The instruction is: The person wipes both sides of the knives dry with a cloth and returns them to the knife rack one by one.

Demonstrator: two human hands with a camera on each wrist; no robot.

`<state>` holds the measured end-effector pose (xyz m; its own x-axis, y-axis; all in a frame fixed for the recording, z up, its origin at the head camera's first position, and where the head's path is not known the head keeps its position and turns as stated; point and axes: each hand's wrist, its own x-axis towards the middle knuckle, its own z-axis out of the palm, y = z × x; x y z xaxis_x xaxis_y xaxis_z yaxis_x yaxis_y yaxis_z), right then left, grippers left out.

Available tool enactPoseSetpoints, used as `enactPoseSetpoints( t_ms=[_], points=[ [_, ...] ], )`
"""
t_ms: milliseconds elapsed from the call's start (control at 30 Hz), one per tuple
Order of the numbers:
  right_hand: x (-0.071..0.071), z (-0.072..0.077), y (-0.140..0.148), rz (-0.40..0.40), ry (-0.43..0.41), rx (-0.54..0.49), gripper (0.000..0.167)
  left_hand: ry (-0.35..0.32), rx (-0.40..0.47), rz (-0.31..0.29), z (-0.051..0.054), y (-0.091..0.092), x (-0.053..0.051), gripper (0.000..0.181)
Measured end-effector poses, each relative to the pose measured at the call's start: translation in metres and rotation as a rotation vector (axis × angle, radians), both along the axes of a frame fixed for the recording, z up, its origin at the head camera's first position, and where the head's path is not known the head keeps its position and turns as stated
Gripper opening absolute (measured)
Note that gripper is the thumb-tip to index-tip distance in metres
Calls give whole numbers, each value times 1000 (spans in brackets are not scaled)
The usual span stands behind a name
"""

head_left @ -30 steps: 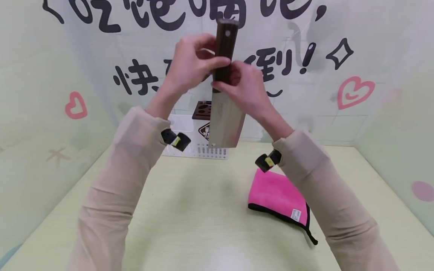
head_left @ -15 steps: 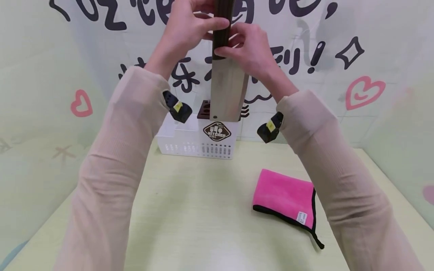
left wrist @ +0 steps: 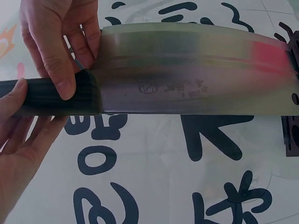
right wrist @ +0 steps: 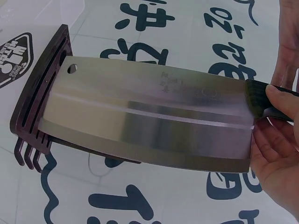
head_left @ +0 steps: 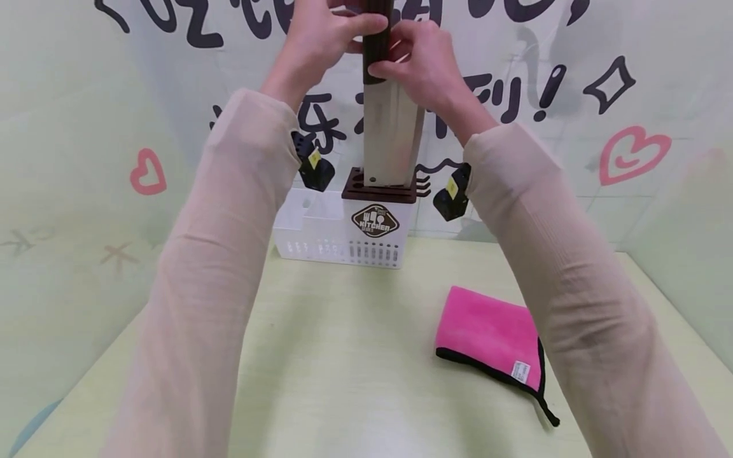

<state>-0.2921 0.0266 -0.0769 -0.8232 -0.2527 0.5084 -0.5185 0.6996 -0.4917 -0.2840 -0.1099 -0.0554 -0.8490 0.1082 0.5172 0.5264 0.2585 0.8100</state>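
Observation:
A kitchen cleaver (head_left: 392, 133) with a dark handle hangs upright, blade down, between both hands. My left hand (head_left: 317, 41) pinches the handle nearer its top end, partly cut off by the head view's upper edge. Lower down, where handle meets blade, my right hand (head_left: 429, 63) grips it with thumb and fingers. The blade's end is right at the brown slotted top (right wrist: 39, 93) of a white knife holder (head_left: 375, 235); I cannot tell whether it is inside a slot. In the left wrist view, the broad side of the blade (left wrist: 196, 74) faces the camera.
White perforated compartments (head_left: 312, 229) adjoin the holder on its left, and brown hooks (head_left: 424, 186) stick out on its right. A folded pink cloth (head_left: 487, 331) with black edging lies on the pale table (head_left: 343, 356). Behind stands a wall sheet (head_left: 515, 165) with large black characters.
Both hands have carried the cleaver forward and up in the head view, from in front of the holder to over its slotted top. The grips look the same, and the cloth stays put.

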Motion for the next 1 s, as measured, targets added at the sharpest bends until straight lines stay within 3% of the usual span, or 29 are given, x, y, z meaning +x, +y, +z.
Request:
enactPoseSetpoints(
  t_ms=[233, 700, 1000],
  points=[
    [-7, -4, 0, 6, -15, -7, 38, 3, 13, -8, -4, 0, -7, 35],
    [-11, -8, -6, 1, -57, -22, 38, -18, -23, -4, -6, -4, -7, 36],
    [-14, -10, -6, -5, -50, -13, 38, -15, -21, -23, -9, -5, -13, 37]
  ],
)
